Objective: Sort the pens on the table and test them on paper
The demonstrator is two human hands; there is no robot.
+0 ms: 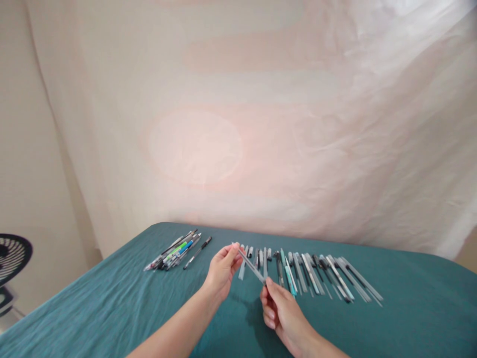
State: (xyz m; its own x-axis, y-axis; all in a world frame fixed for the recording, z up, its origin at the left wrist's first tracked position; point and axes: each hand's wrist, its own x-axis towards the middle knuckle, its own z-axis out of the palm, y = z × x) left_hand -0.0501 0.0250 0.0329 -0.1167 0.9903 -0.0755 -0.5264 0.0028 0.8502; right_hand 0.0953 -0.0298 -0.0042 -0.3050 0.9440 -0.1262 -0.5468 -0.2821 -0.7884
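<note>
L hand (222, 271) & R hand (282, 311) grip pen (251, 267) btwn them

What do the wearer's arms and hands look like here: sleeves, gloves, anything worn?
Both are bare. The left hand and right hand have no gloves, and no rings show on the fingers. The left forearm and right forearm are uncovered up to the frame edge: no sleeve, watch, wristband or markings in view.
</note>
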